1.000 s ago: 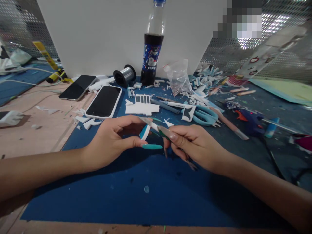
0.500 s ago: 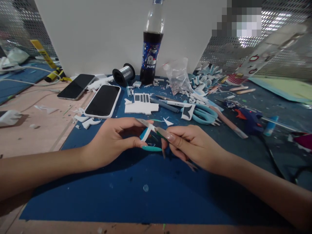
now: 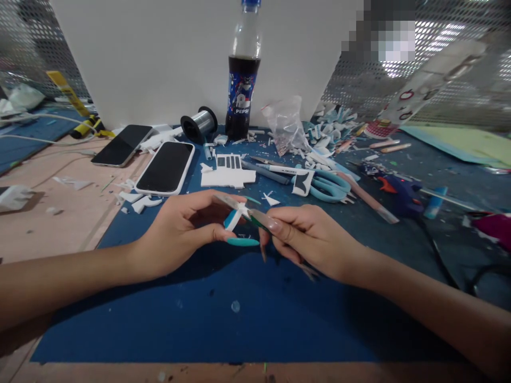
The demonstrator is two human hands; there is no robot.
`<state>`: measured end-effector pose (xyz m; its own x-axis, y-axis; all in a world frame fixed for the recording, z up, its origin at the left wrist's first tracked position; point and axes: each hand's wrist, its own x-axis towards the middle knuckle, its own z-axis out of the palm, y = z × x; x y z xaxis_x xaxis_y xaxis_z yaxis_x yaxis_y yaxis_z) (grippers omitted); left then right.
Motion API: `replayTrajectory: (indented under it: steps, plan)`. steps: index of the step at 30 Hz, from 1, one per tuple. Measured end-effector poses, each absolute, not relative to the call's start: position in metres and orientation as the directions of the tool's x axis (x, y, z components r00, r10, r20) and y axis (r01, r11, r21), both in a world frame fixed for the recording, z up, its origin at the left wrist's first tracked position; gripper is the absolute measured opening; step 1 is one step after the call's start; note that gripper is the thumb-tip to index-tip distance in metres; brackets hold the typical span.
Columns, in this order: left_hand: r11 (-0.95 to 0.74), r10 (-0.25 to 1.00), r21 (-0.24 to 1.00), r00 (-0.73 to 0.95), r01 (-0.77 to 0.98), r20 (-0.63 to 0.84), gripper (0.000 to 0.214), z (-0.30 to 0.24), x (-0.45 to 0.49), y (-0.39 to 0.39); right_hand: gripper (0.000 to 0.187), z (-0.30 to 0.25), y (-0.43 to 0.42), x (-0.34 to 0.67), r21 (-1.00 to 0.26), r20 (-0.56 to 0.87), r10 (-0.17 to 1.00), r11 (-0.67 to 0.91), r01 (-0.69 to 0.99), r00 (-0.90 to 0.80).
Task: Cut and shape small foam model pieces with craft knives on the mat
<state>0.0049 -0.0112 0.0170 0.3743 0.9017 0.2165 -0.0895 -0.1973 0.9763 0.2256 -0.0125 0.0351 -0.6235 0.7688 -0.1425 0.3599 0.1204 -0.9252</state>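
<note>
My left hand [image 3: 181,231] hovers low over the blue cutting mat [image 3: 223,314] and pinches a small white and blue foam piece [image 3: 232,218] between thumb and long-nailed fingers. My right hand [image 3: 309,236] faces it from the right, fingers closed round a thin craft knife [image 3: 255,219] with a green part near the tip. The knife's tip touches the foam piece. Both hands meet at the mat's middle.
Behind the hands lie two phones [image 3: 165,167], a white foam cut-out [image 3: 227,173], turquoise scissors [image 3: 329,187], pens, a wire spool [image 3: 198,123], a Pepsi bottle [image 3: 240,85], a plastic bag [image 3: 287,125], foam scraps and a blue glue gun [image 3: 401,190]. A white board stands at the back.
Both hands and the piece have shifted slightly left in the picture as the head camera moved; the grips are unchanged.
</note>
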Motion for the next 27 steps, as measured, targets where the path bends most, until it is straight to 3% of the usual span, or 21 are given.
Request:
replayTrajectory:
  steps: [6,18,27]
  plan:
    - [-0.229,0.904,0.968,0.345,-0.105,0.251,0.033,0.0183,0.0058,-0.0112,0.04,0.0349,-0.0129,0.2259,-0.933,-0.121,0.78,0.122,0.339,-0.614]
    - [-0.198,0.902,0.979,0.397,0.036,0.168,0.03,0.0149,0.0061,-0.0101,0.045,0.0344,-0.019,0.2187,-0.941,-0.144,0.775,0.086,0.329,-0.615]
    - [-0.182,0.929,0.983,0.324,-0.011,0.176,0.027,0.0199,0.007,-0.0108,0.043,0.0368,-0.0174,0.2217,-0.917,-0.117,0.786,0.149,0.37,-0.607]
